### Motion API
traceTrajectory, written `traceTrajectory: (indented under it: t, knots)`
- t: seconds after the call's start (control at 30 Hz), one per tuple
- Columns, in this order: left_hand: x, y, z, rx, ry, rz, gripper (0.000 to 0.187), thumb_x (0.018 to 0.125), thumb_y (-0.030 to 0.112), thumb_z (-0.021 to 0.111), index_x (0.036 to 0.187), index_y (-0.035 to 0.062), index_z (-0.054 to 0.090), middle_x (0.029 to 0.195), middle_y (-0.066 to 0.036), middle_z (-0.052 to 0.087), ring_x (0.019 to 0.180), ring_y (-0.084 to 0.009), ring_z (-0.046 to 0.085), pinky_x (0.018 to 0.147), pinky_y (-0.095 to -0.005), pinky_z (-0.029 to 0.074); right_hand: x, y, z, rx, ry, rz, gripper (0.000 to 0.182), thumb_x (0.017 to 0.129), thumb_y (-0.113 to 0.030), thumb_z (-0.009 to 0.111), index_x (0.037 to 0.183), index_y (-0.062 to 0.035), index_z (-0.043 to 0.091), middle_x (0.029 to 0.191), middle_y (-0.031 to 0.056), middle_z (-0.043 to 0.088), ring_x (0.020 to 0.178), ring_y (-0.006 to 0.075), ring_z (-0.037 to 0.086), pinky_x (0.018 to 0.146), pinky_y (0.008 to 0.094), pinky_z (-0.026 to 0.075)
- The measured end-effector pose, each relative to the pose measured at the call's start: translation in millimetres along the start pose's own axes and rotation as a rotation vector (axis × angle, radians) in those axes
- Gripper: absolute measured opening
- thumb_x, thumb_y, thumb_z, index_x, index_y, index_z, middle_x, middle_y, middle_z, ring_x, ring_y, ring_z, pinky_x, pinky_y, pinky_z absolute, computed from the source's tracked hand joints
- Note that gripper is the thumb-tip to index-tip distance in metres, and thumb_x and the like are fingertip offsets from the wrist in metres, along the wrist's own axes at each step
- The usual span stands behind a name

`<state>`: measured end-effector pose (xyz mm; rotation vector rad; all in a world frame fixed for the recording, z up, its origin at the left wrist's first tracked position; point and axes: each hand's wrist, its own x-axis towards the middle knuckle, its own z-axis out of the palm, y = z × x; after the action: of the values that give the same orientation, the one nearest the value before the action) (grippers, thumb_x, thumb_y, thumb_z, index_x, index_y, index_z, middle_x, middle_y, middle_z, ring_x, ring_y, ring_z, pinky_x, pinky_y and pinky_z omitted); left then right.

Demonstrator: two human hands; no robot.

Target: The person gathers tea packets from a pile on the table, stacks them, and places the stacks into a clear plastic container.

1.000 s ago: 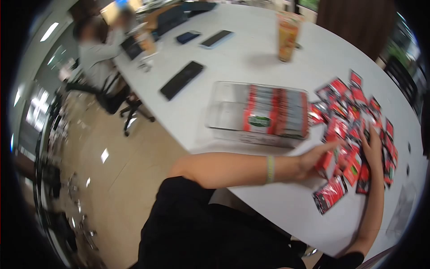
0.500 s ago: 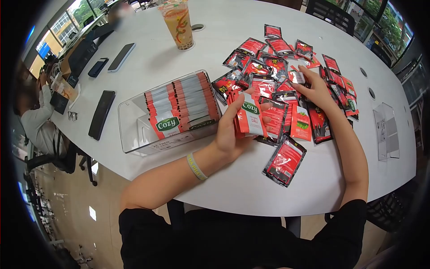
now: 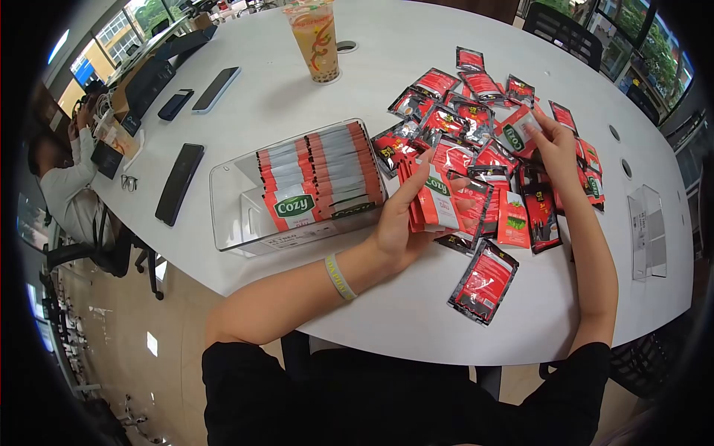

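My left hand (image 3: pixel 401 223) is closed around a small stack of red and white Cozy sachets (image 3: pixel 437 201), labels facing up. Over the far right of the pile, my right hand (image 3: pixel 556 145) pinches a single Cozy sachet (image 3: pixel 518 134). Beneath and between both hands spreads a loose pile of red and black sachets (image 3: pixel 445 119). One red and black sachet (image 3: pixel 483 282) lies apart, nearer to me. Left of my left hand stands a clear plastic box (image 3: pixel 230 212), holding rows of upright Cozy sachets (image 3: pixel 294 204) packed in its right part.
A bubble tea cup (image 3: pixel 315 44) stands at the back of the white table (image 3: pixel 357 316). Phones (image 3: pixel 216 89) and a black case-like object (image 3: pixel 179 184) lie on the left. A clear acrylic holder (image 3: pixel 648 230) sits at the right. Another person (image 3: pixel 71 178) sits at the far left.
My right hand has lifted a Cozy sachet off the pile, its label now showing. My left hand keeps its stack. The whole view has shifted slightly.
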<state>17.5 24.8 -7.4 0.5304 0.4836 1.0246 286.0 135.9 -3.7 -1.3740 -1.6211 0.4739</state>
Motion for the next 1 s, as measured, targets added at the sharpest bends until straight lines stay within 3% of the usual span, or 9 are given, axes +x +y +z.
traceTrajectory:
  t: [0.27,0.43,0.47,0.57,0.6,0.7,0.8,0.97,1.0]
  knots:
    - [-1,-5,4,0.059,0.024,0.034,0.061,0.09,0.043,0.045,0.138,0.0171,0.018,0.123,-0.014,0.045,0.106,-0.0251,0.053,0.093,-0.0437,0.044,-46,-92,24,0.556,-0.089,0.103,0.039,0.087,-0.011,0.053,0.124,-0.0013,0.044,0.09,0.0076,0.06,0.064,0.0072,0.057,0.063,0.0215,0.052]
    - [-2,-11,-1,0.329,-0.05,0.357,0.064,0.089,0.025,0.054,0.138,0.0103,0.015,0.125,-0.011,0.04,0.112,-0.0175,0.046,0.092,-0.032,0.041,-68,-114,32,1.105,-0.534,0.509,0.041,0.086,-0.008,0.052,0.124,0.004,0.043,0.109,0.0198,0.057,0.087,0.0213,0.064,0.079,0.0288,0.054]
    - [-2,-12,-1,0.327,-0.049,0.354,0.064,0.089,0.025,0.054,0.138,0.0103,0.015,0.125,-0.011,0.04,0.112,-0.0175,0.046,0.092,-0.032,0.041,-70,-111,35,1.155,-0.614,0.443,0.035,0.087,-0.01,0.051,0.118,0.0067,0.048,0.111,0.0211,0.057,0.093,0.0245,0.063,0.081,0.0302,0.053]
    - [-5,-13,4,0.327,-0.009,0.47,0.062,0.089,0.023,0.054,0.137,0.0095,0.016,0.126,-0.011,0.039,0.113,-0.0174,0.045,0.093,-0.0303,0.038,-75,-110,39,0.951,-0.578,0.35,0.035,0.088,-0.015,0.052,0.115,0.0078,0.05,0.102,0.0194,0.061,0.088,0.0246,0.064,0.077,0.0289,0.054]
    - [-5,-12,2,0.333,0.019,0.443,0.06,0.09,0.022,0.051,0.137,0.0118,0.015,0.124,-0.009,0.041,0.114,-0.0185,0.045,0.093,-0.033,0.04,-75,-104,39,0.915,-0.517,0.405,0.029,0.089,-0.019,0.052,0.099,0.0064,0.058,0.084,0.016,0.065,0.074,0.0191,0.066,0.064,0.0238,0.053]
    - [-6,-8,4,0.28,0.031,0.376,0.057,0.091,0.021,0.048,0.138,0.0138,0.015,0.124,-0.008,0.043,0.115,-0.02,0.046,0.094,-0.0364,0.041,-73,-96,40,0.953,-0.432,0.502,0.028,0.088,-0.023,0.054,0.072,-0.0006,0.059,0.061,0.0097,0.061,0.052,0.0123,0.06,0.047,0.0199,0.046]
    - [-6,-6,5,0.189,-0.005,0.326,0.053,0.093,0.023,0.044,0.137,0.0135,0.016,0.126,-0.009,0.043,0.116,-0.0208,0.045,0.096,-0.0383,0.04,-77,-99,41,0.924,-0.504,0.501,0.039,0.088,-0.028,0.054,0.055,-0.0073,0.051,0.047,0.0049,0.053,0.04,0.0091,0.05,0.04,0.019,0.038]
    - [-5,-7,0,0.183,-0.054,0.272,0.049,0.094,0.03,0.038,0.137,0.0147,0.019,0.128,-0.01,0.042,0.116,-0.0201,0.046,0.097,-0.0406,0.039,-88,-104,44,0.825,-0.454,0.43,0.036,0.087,-0.026,0.057,0.057,-0.0043,0.056,0.044,0.0042,0.05,0.038,0.0089,0.047,0.038,0.0201,0.034]
    - [-6,-6,4,0.171,-0.048,0.291,0.049,0.094,0.032,0.037,0.137,0.0153,0.019,0.127,-0.01,0.043,0.116,-0.0206,0.047,0.097,-0.0405,0.039,-89,-106,43,0.515,-0.355,0.123,0.027,0.085,-0.021,0.058,0.066,-0.0021,0.059,0.044,0.0039,0.049,0.037,0.0095,0.046,0.038,0.0206,0.034]
